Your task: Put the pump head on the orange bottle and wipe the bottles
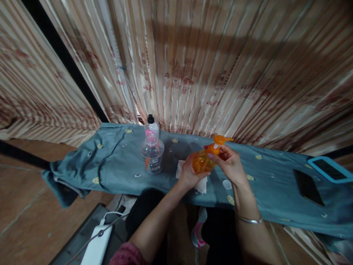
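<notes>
Left hand [188, 173] grips the orange bottle [202, 163], right hand [230, 163] pinches the pump [220, 141]; I'd keep it upright while twisting.

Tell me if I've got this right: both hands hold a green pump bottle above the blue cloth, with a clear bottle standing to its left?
Not quite. The head view shows the pump bottle is orange, not green. Both hands, left hand and right hand, do hold it above the blue cloth, with the clear bottle to its left.

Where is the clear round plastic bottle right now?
In the head view, the clear round plastic bottle stands on the blue-grey cloth, left of the left hand, before a black-capped bottle.
</notes>
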### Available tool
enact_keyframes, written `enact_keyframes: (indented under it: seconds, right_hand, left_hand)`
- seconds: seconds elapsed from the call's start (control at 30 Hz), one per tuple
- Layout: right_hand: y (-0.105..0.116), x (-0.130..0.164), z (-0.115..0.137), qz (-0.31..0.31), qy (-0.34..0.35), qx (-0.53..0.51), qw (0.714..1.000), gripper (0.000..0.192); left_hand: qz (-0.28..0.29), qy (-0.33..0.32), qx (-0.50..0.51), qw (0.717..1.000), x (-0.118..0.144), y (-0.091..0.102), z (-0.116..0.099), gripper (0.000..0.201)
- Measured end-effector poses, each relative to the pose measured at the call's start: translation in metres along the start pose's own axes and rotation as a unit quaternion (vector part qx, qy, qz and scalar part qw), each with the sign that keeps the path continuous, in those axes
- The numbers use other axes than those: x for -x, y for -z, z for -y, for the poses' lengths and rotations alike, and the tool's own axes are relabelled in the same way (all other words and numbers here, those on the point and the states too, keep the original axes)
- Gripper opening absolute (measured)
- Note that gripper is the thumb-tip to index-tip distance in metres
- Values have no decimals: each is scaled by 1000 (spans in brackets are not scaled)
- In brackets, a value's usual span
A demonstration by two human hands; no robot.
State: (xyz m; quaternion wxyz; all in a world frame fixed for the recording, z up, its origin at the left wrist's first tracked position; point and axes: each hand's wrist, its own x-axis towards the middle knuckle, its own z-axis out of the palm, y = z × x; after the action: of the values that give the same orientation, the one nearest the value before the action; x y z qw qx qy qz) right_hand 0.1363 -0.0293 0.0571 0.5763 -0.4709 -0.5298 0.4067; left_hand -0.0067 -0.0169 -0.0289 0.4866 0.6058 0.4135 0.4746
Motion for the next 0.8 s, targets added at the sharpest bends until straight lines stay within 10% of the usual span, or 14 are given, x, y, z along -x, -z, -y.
enact_keyframes:
  seconds: [0.3, 0.8]
  right_hand:
    - [13, -7, 4, 115, -22, -36, 993, 37]
    - [12, -9, 2, 112, -36, 26, 993, 44]
  left_hand:
    - [8, 15, 76, 997, -1, -4, 6, 66]
    - [-4, 27, 88, 996, 3, -2, -4, 68]
